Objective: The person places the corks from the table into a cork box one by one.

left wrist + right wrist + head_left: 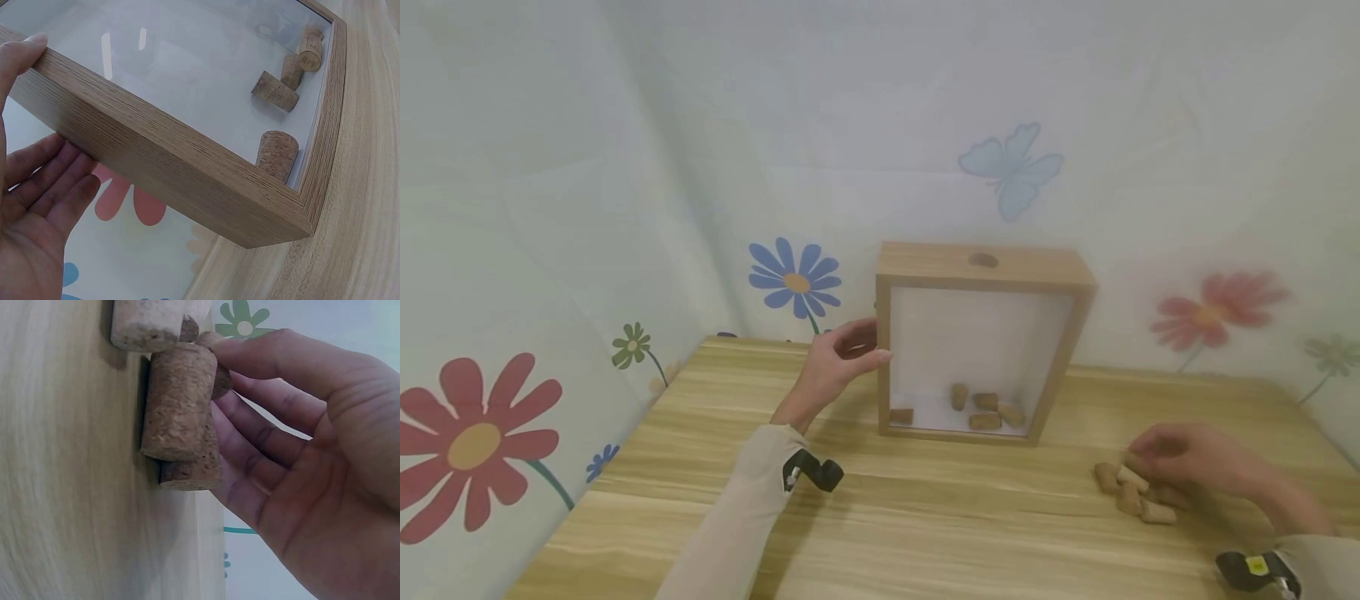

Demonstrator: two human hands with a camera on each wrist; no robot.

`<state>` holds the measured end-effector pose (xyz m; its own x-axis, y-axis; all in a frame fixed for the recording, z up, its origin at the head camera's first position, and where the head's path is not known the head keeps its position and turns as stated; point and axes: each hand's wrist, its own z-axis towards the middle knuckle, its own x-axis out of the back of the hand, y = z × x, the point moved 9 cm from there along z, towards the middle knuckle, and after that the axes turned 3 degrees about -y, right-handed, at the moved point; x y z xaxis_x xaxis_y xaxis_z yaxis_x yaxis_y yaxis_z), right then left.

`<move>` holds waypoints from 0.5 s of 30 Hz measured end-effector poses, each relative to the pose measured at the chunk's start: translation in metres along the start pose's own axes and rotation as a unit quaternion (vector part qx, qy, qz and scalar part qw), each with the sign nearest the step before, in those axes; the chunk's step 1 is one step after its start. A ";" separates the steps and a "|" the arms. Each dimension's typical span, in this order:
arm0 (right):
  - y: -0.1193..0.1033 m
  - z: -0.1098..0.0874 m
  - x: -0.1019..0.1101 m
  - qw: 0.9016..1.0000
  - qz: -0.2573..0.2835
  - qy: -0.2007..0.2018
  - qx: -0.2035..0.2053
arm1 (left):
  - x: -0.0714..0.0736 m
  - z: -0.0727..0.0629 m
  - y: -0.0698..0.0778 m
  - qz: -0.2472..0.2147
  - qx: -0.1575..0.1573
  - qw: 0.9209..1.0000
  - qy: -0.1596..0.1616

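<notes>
A wooden shadow box frame (983, 268) with a clear front and a round hole in its top stands upright on the table. Several corks (985, 422) lie along its bottom inside. My left hand (831, 367) holds the box by its left side, thumb on the front edge and fingers at the side and back, as the left wrist view shows on the wooden edge (156, 134). To the right of the box, my right hand (1202, 458) is at a small pile of corks (1129, 498). Its thumb and fingers pinch a cork (221, 381), partly hidden behind a nearer cork (178, 403).
The wood-grain table (880, 517) reaches back to a pale curtain (820, 108) printed with flowers and a butterfly. Black wrist mounts (811, 472) sit on the sleeves. The box stands toward the table's rear, left of the loose corks.
</notes>
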<state>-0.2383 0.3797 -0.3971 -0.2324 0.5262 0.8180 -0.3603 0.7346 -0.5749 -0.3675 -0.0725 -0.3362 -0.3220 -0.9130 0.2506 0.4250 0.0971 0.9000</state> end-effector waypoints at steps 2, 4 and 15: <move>0.004 0.000 0.001 1.000 0.015 0.003 -0.022 | 0.000 0.000 0.000 -0.001 0.001 1.000 0.000; 0.007 -0.001 0.003 0.999 0.020 0.014 -0.035 | 0.000 0.000 0.000 0.000 0.001 1.000 0.000; -0.007 0.001 0.025 0.995 0.008 0.094 -0.026 | 0.000 -0.001 -0.001 -0.005 0.000 1.000 0.001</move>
<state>-0.2424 0.3868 -0.3725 -0.0620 0.6054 0.7935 -0.3103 0.7440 -0.5918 -0.3674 -0.0728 -0.3373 -0.3236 -0.9149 0.2413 0.4216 0.0888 0.9024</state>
